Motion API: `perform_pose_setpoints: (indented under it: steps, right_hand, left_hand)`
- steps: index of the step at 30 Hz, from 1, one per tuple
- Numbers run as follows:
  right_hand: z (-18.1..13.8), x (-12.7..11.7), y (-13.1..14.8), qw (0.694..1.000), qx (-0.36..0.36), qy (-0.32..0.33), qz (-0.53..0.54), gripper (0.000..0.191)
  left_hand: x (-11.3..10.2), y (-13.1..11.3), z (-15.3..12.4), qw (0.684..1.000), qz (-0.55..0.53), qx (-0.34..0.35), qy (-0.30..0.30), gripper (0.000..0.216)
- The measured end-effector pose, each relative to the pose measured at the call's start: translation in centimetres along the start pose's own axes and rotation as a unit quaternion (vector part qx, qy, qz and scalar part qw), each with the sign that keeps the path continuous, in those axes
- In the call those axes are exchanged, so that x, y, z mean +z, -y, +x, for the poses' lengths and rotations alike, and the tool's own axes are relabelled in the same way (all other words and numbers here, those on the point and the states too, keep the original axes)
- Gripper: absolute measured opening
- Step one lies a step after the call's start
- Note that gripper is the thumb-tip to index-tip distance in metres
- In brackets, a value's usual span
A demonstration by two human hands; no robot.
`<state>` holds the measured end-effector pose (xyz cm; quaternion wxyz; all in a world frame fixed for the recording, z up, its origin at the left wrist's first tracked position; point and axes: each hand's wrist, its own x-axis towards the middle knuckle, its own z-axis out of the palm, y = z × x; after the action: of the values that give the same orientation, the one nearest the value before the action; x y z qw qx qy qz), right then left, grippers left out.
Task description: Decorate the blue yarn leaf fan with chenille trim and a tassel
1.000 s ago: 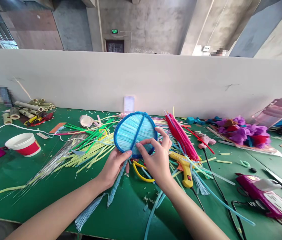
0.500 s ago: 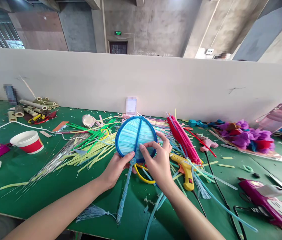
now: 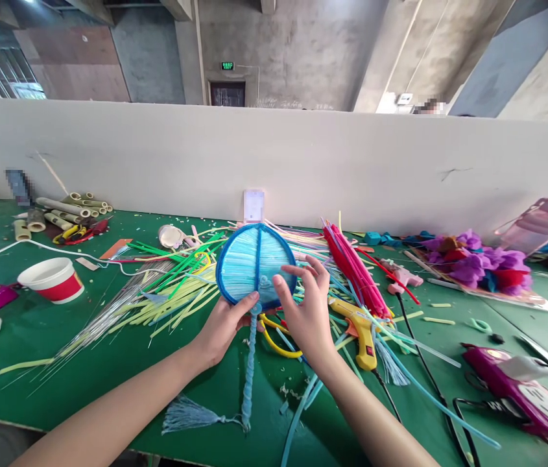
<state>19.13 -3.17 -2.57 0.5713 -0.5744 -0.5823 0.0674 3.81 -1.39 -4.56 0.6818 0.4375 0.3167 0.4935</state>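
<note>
A round light-blue hand fan [image 3: 239,259] with a dark blue rim and centre rib is held up over the table. Its twisted blue handle [image 3: 249,370] hangs down, and a blue tassel [image 3: 190,415] trails from the handle's end. My left hand [image 3: 227,324] grips the fan's lower edge, thumb in front near the top of the handle. Beside the fan's right edge is my right hand [image 3: 307,308], thumb and fingers apart, with nothing visible between them. A small blue curled piece [image 3: 264,283] lies on the fan's lower face. Behind the fan are yellow-handled pliers or scissors [image 3: 278,347], partly hidden.
A yellow glue gun [image 3: 364,331] lies right of my hands, near red pipe cleaners [image 3: 356,272]. Yellow-green stems [image 3: 186,292] and wires spread leftward. A paper cup [image 3: 54,279] stands left; a purple power strip [image 3: 526,389] sits right.
My right thumb and fingers have come off the fan's face and spread apart. The fan has shifted slightly left, and the handle's lower end has swung right with the tassel.
</note>
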Motion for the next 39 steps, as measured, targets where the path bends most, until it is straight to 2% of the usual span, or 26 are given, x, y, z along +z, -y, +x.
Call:
perform_pose_setpoints:
  steps: [3, 6, 8, 10, 12, 14, 17, 24, 28, 32, 34, 36, 39]
  right_hand:
    - [0.2, -0.1, -0.4, 0.998, 0.019, -0.019, 0.054, 0.037]
    - [0.2, 0.1, -0.6, 0.986, 0.087, 0.007, 0.14, 0.044]
    - [0.2, 0.4, -0.6, 0.961, 0.154, 0.038, 0.226, 0.051]
    - [0.2, 0.6, -0.4, 0.92, 0.212, 0.092, 0.316, 0.052]
    - [0.2, 0.7, -0.2, 0.88, 0.252, 0.151, 0.375, 0.045]
    - [0.2, 0.6, -0.1, 0.861, 0.277, 0.172, 0.391, 0.038]
    - [0.1, 0.5, -0.2, 0.858, 0.299, 0.15, 0.39, 0.038]
    - [-0.1, 0.7, -0.3, 0.85, 0.308, 0.153, 0.399, 0.041]
    - [-0.3, 0.8, 0.0, 0.845, 0.294, 0.178, 0.41, 0.045]
    - [-0.7, 1.0, 0.1, 0.835, 0.327, 0.177, 0.406, 0.051]
    - [-1.1, 1.3, -0.1, 0.849, 0.326, 0.198, 0.366, 0.052]
    - [-1.4, 1.6, -0.3, 0.875, 0.293, 0.223, 0.314, 0.051]
    - [-1.5, 1.7, -0.6, 0.916, 0.236, 0.197, 0.26, 0.046]
  left_hand:
    - [-0.3, -0.3, 0.4, 1.0, -0.022, -0.001, 0.001, 0.04]
    - [-0.7, -0.7, 0.7, 0.999, -0.043, 0.001, 0.005, 0.037]
    - [-0.9, -0.8, 0.7, 0.999, -0.046, -0.003, 0.008, 0.037]
    - [-0.8, -0.9, 0.6, 0.999, -0.04, -0.013, 0.016, 0.036]
    - [-0.6, -0.9, 0.4, 0.999, -0.034, -0.023, 0.026, 0.035]
    - [-0.4, -0.8, 0.2, 0.999, -0.025, -0.028, 0.035, 0.035]
    - [-0.2, -0.6, -0.2, 0.998, -0.011, -0.036, 0.047, 0.038]
    - [-0.2, -0.5, -0.3, 0.998, -0.02, -0.039, 0.044, 0.039]
    - [-0.5, -0.6, 0.5, 0.999, -0.042, -0.019, 0.005, 0.035]
    - [-1.7, -1.3, 1.9, 0.997, -0.058, 0.015, -0.056, 0.026]
    - [-2.4, -1.7, 2.7, 0.994, -0.064, 0.029, -0.082, 0.023]
    - [-2.9, -1.9, 3.1, 0.992, -0.064, 0.038, -0.097, 0.023]
    - [-3.0, -1.8, 3.1, 0.993, -0.051, 0.043, -0.096, 0.023]
